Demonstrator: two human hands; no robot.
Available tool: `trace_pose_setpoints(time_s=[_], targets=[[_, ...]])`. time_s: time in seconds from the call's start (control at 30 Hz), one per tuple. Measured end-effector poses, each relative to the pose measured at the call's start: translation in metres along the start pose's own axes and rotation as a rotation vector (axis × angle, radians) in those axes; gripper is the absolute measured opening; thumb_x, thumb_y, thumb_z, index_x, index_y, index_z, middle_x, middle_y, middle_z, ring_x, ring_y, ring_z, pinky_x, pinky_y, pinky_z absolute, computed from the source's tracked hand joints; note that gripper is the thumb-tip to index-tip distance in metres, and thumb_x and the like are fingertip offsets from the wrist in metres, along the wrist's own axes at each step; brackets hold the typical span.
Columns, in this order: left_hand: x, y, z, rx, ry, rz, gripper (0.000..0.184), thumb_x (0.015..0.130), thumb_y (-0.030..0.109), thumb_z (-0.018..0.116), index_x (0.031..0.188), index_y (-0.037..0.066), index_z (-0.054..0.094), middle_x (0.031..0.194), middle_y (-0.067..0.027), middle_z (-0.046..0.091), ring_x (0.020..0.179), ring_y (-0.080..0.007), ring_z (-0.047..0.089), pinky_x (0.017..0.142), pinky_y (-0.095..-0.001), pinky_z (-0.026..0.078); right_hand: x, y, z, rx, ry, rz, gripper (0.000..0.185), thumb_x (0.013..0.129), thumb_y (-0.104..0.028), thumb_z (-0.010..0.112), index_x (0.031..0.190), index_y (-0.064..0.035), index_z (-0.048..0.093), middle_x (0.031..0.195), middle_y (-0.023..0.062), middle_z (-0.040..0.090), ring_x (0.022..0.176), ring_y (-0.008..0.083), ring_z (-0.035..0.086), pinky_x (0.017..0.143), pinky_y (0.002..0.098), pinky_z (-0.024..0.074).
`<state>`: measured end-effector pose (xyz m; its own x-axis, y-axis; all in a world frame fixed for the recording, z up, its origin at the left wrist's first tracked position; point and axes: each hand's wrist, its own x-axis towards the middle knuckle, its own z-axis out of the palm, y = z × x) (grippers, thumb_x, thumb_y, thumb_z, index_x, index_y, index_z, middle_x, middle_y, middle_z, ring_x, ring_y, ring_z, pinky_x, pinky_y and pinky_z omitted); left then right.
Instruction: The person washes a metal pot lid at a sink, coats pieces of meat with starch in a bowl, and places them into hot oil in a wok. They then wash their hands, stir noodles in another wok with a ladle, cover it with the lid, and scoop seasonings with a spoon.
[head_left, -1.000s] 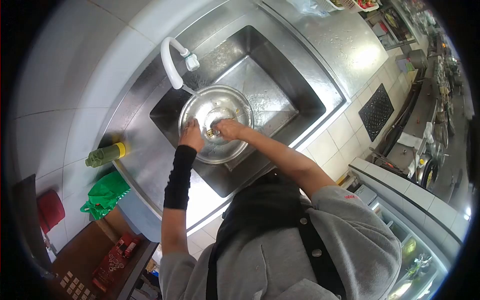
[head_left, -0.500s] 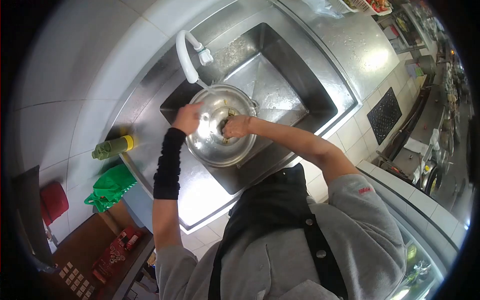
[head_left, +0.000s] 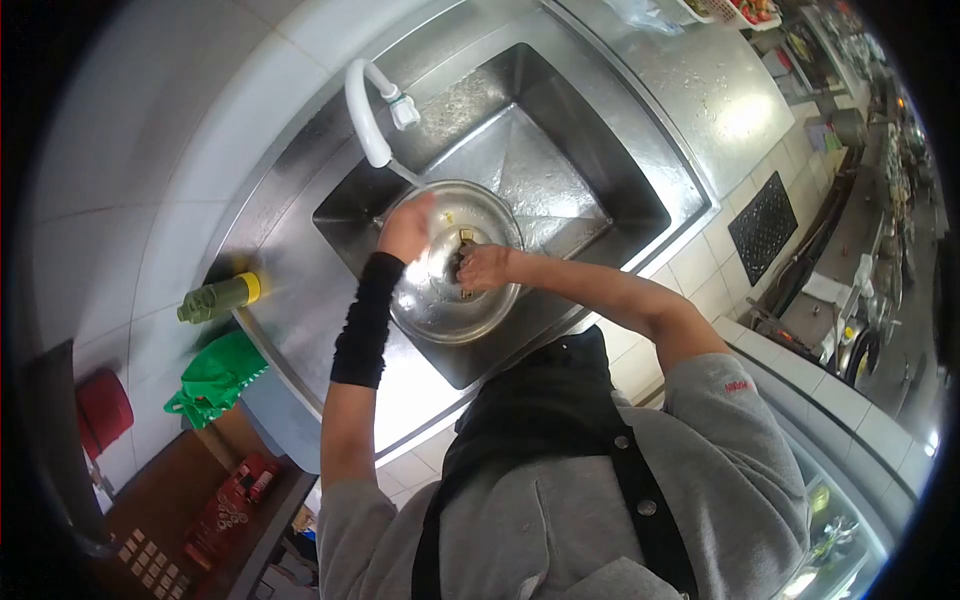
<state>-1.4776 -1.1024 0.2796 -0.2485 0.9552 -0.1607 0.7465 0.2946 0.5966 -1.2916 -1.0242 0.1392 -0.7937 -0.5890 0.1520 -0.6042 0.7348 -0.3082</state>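
Observation:
A round, shiny metal lid lies over the near left part of the sink basin, with a few yellowish specks on it. At its centre is a brass-coloured handle, and my right hand is closed around it. My left hand, above a black sleeve cover, is over the lid's upper left side. Its fingers are smeared by motion, and I cannot tell whether it touches the metal. Water runs from the white faucet onto the lid's far edge.
The steel sink has a raised rim. On the left counter a green bottle with a yellow band lies on its side, near a green plastic bag. Far right stand baskets of food, and a black mat lies on the floor.
The lid and my right hand have shifted slightly down and to the right. My left hand has moved right, further over the lid.

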Motion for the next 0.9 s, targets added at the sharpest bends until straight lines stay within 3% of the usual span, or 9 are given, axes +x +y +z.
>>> trace_pose_setpoints(time_s=[0.03,0.1,0.27,0.37,0.57,0.6,0.63,0.8,0.9], targets=[[0.006,0.002,-0.016,-0.25,0.22,-0.089,0.027,0.085,-0.005,0.061,0.11,-0.003,0.07,0.108,-0.0148,0.073,0.096,-0.0242,0.072,0.087,-0.034,0.055,-0.004,-0.002,-0.018,-0.007,0.004,-0.014,0.015,0.084,-0.019,0.057,0.077,-0.0128,0.068,0.086,0.0038,0.071,0.087,0.0236,0.069,0.081,0.0377,0.0537],[0.028,-0.032,-0.038,-0.639,0.182,-0.172,0.03,0.086,-0.003,0.067,0.116,-0.005,0.067,0.101,-0.0118,0.075,0.09,-0.0139,0.071,0.081,-0.0279,0.055,-0.006,-0.004,-0.03,0.023,-0.14,0.127,0.016,0.085,-0.02,0.056,0.077,-0.0131,0.069,0.086,0.0043,0.07,0.086,0.0239,0.07,0.081,0.0377,0.0536],[0.087,-0.066,-0.089,-0.435,0.15,-0.262,0.037,0.085,0.011,0.077,0.119,-0.003,0.066,0.104,-0.0085,0.073,0.092,-0.0108,0.066,0.079,-0.0264,0.052,-0.033,0.002,0.003,0.042,-0.109,0.296,0.017,0.086,-0.022,0.055,0.082,-0.0136,0.069,0.089,0.0052,0.069,0.091,0.0241,0.07,0.083,0.0415,0.0529],[0.147,-0.1,-0.091,-0.969,-0.166,-0.4,0.046,0.089,0.03,0.076,0.123,0.0,0.063,0.112,-0.0095,0.07,0.107,-0.0151,0.065,0.086,-0.0282,0.05,-0.052,-0.009,-0.022,0.075,-0.045,0.468,0.015,0.085,-0.022,0.058,0.09,-0.013,0.068,0.095,0.0052,0.069,0.095,0.0236,0.069,0.084,0.0416,0.0523],[0.175,-0.089,-0.069,-1.375,-0.415,-0.54,0.046,0.091,0.023,0.074,0.126,0.0,0.055,0.115,-0.013,0.068,0.105,-0.0215,0.067,0.089,-0.0318,0.053,-0.09,-0.034,-0.056,0.257,0.134,0.844,0.018,0.083,-0.016,0.064,0.1,-0.011,0.063,0.098,0.007,0.066,0.096,0.0283,0.067,0.086,0.0446,0.0483],[0.182,-0.096,-0.068,-1.344,-0.445,-0.567,0.034,0.097,0.011,0.06,0.128,0.002,0.049,0.128,-0.0179,0.061,0.116,-0.0246,0.063,0.09,-0.0355,0.052,-0.093,-0.043,-0.085,0.353,0.131,0.891,0.016,0.084,-0.016,0.065,0.098,-0.0087,0.061,0.095,0.0091,0.065,0.095,0.0318,0.065,0.084,0.0467,0.0464],[0.187,-0.09,-0.069,-1.252,-0.39,-0.643,0.033,0.095,0.01,0.063,0.126,0.004,0.052,0.124,-0.017,0.062,0.114,-0.0241,0.064,0.092,-0.0365,0.052,-0.097,-0.05,-0.1,0.367,0.19,0.914,0.015,0.085,-0.017,0.065,0.096,-0.008,0.06,0.094,0.0093,0.064,0.094,0.0325,0.065,0.083,0.0469,0.0464],[0.183,0.019,-0.092,-0.523,-0.043,-0.838,0.021,0.089,0.01,0.07,0.107,0.004,0.061,0.096,-0.009,0.066,0.071,-0.0212,0.068,0.068,-0.0348,0.058,-0.113,-0.077,-0.124,0.462,0.557,0.996,0.022,0.083,-0.011,0.071,0.082,-0.0008,0.052,0.083,0.0144,0.058,0.083,0.0399,0.06,0.069,0.0487,0.0442],[0.189,-0.016,-0.097,-0.513,-0.172,-0.725,0.014,0.09,0.009,0.068,0.102,0.003,0.064,0.094,-0.0093,0.067,0.062,-0.0217,0.067,0.06,-0.0314,0.057,-0.112,-0.089,-0.133,0.533,0.761,1.069,0.031,0.078,-0.011,0.078,0.079,0.0021,0.05,0.078,0.0178,0.055,0.077,0.0428,0.056,0.064,0.0477,0.0432]])
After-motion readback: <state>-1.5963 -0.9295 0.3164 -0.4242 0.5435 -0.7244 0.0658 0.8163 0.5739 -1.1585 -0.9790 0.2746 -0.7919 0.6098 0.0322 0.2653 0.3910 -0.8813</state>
